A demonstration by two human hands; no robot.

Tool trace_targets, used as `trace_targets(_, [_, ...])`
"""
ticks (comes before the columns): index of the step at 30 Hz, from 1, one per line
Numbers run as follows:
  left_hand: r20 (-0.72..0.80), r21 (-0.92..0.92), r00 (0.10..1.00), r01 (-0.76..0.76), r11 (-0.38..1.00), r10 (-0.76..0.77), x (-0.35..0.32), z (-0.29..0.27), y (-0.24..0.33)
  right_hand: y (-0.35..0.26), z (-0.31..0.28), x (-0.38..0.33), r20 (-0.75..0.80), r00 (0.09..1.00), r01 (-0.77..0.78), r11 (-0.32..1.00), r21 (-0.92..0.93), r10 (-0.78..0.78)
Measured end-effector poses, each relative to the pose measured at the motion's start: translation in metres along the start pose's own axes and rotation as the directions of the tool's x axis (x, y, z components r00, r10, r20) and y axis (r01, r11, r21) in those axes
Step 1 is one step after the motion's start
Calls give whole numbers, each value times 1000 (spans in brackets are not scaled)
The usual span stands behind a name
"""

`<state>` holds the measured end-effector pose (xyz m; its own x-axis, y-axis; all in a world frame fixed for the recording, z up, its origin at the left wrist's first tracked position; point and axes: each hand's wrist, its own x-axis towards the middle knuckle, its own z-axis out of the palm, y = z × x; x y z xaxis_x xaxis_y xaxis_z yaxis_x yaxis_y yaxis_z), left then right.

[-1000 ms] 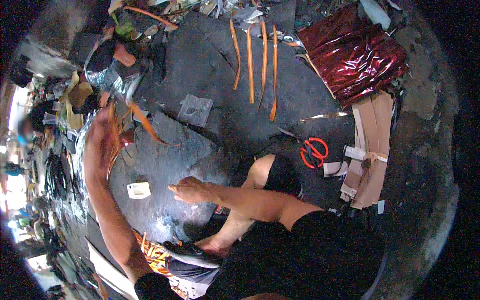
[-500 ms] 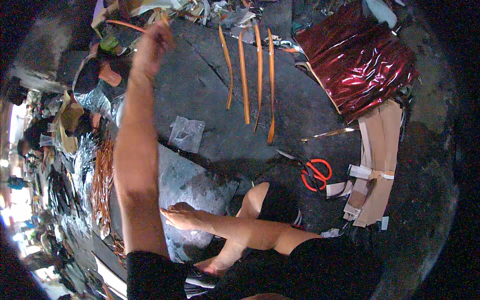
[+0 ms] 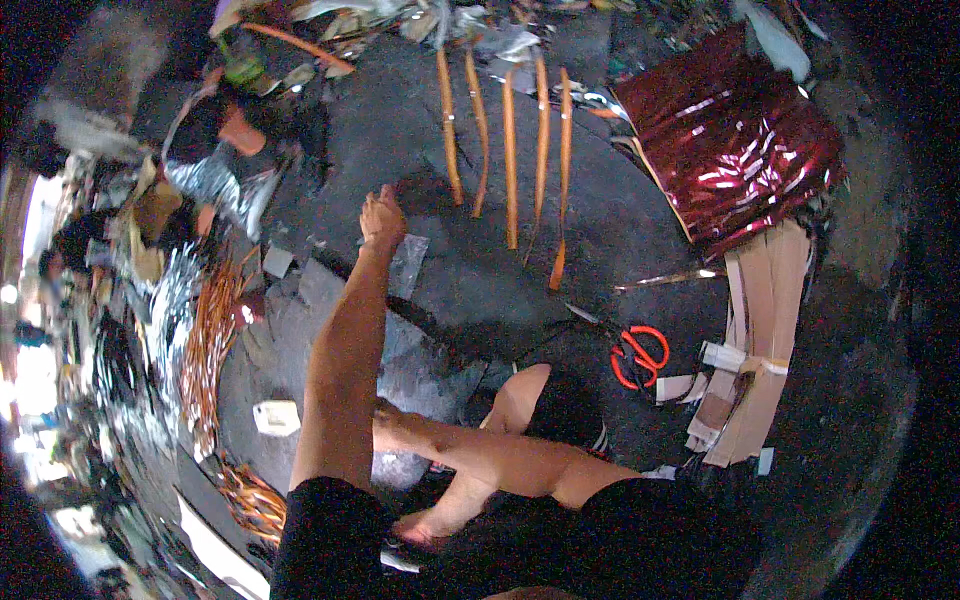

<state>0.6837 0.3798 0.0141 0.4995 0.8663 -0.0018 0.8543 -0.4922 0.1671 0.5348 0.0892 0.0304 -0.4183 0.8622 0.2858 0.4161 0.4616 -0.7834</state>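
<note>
Dark floor (image 3: 390, 110); left hand (image 3: 383, 217) left of the orange strips (image 3: 511, 160), fingers loose, empty-looking; right hand (image 3: 387, 430) mostly hidden, can't tell. Row-laying, probably; next strip'd need aligning.

Far right corner of the surface: one glossy dark-red sheet (image 3: 735, 150), wrinkled. Right edge: one bundle of tan flat strips (image 3: 768, 330) — far end just beside the sheet, pale band across the middle. Left of the bundle: scissors (image 3: 640, 357) with red handles, blades directed toward the far edge. Far edge: mixed loose scraps (image 3: 510, 42). Far left corner: crumpled clear plastic (image 3: 225, 188), near a green item (image 3: 242, 68). Near left corner: one white panel (image 3: 222, 552), lying slanted.
</note>
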Motion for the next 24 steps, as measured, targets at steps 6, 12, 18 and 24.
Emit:
trace_targets(6, [-217, -331, 940, 183, 926, -263, -107, -137, -36, -4, -62, 6, 289, 908, -302, 952, -43, 302])
trace_targets(12, [-112, -860, 911, 111, 498, -397, -346, -179, -212, -21, -59, 3, 270, 922, -266, 960, -83, 278])
trace_targets(18, [-293, -806, 411, 379, 454, -863, -592, -164, -344, -49, -64, 2, 174, 968, -168, 981, -95, 183])
trace_targets(24, [-144, -548, 353, 750, 371, -925, -674, -81, -375, -41, -53, 4, 146, 973, -178, 984, -22, 180])
